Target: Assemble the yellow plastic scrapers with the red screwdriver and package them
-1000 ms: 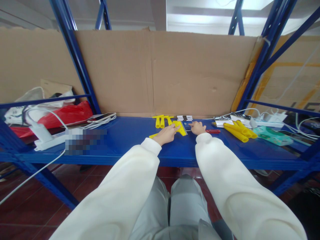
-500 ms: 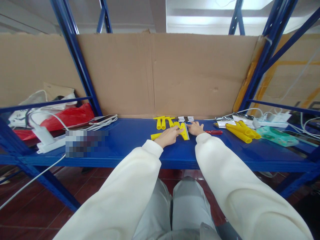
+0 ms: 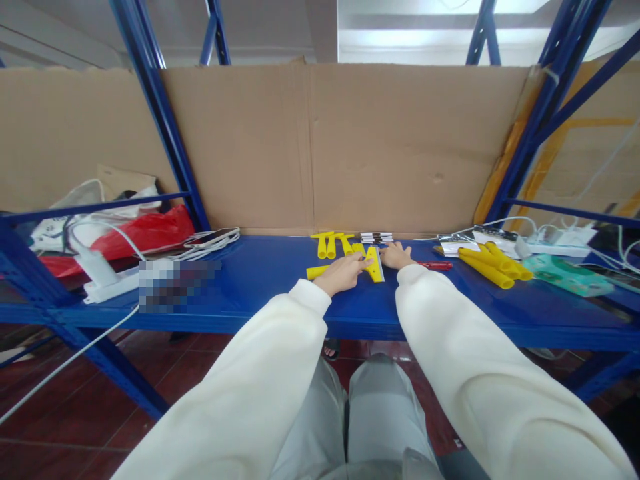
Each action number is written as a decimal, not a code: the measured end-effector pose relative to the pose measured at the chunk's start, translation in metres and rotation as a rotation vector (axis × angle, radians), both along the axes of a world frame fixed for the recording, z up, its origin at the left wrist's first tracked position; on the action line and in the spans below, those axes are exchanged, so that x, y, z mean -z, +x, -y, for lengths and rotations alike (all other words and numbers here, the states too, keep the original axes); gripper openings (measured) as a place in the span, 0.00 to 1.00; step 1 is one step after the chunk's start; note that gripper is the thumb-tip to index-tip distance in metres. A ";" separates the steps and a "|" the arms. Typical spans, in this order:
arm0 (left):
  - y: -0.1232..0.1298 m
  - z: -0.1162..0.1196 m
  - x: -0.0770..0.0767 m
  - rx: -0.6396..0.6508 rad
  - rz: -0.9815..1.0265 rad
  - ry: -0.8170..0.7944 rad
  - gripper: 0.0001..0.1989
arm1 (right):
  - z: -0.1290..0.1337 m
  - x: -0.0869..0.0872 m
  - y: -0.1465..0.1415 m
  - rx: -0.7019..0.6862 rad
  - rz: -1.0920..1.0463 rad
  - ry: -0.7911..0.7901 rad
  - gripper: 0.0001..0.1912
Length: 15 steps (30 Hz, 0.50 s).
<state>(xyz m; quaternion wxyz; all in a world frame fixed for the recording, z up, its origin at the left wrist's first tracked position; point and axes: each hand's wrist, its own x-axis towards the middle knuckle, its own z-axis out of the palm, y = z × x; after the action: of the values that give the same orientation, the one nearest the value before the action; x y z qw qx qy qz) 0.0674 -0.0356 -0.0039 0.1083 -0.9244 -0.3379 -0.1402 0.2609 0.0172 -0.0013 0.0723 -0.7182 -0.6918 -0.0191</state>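
A yellow T-shaped scraper lies on the blue shelf, its handle pointing left and a metal blade strip along the right side of its head. My left hand is closed over the handle, with the index finger stretched onto the head. Just right of the blade, my right hand rests low over the shelf, fingers apart, with nothing visible in it; some fingertips are hidden. Beyond my left hand lie several more yellow scraper handles. A row of small black-and-white pieces sits behind my right hand. A red screwdriver lies beside my right wrist.
Yellow tubular handles are piled at the right, near a green packet and white cables. On the left are a power strip and a red bag. A cardboard panel closes the back between blue posts.
The view has shifted slightly, so everything appears a little further right. Both hands keep nearly the same places at the scraper. A foot now shows beneath the shelf.
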 end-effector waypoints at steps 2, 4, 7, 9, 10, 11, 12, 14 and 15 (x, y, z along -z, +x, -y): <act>0.000 0.001 -0.001 -0.008 0.005 -0.006 0.25 | 0.001 -0.001 0.000 -0.017 -0.006 0.050 0.21; 0.000 0.001 -0.001 -0.013 0.011 -0.005 0.25 | 0.002 -0.001 0.000 -0.023 -0.012 0.116 0.19; 0.000 -0.001 0.000 -0.002 0.014 0.000 0.25 | 0.000 0.001 0.001 0.033 -0.082 0.150 0.16; -0.001 -0.002 0.000 0.008 0.012 0.002 0.25 | -0.004 0.002 0.003 0.086 -0.165 0.114 0.14; -0.001 -0.002 0.001 0.010 0.012 0.002 0.25 | -0.007 0.003 0.005 0.103 -0.205 0.099 0.12; -0.001 -0.002 0.000 0.009 0.012 0.002 0.25 | -0.009 0.004 0.007 0.111 -0.242 0.095 0.10; -0.001 -0.002 0.000 0.005 0.012 0.001 0.25 | -0.012 0.005 0.009 0.111 -0.283 0.108 0.08; -0.001 -0.002 0.001 -0.002 0.013 -0.002 0.25 | -0.015 0.005 0.014 0.069 -0.406 0.181 0.05; -0.001 -0.002 0.001 -0.003 0.013 -0.005 0.25 | -0.015 0.005 0.016 0.024 -0.496 0.224 0.04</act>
<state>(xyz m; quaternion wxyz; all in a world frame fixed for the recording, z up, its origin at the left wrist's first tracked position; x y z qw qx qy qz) 0.0664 -0.0334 -0.0047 0.1042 -0.9231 -0.3405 -0.1452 0.2767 0.0325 -0.0058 0.3184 -0.6967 -0.6378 0.0802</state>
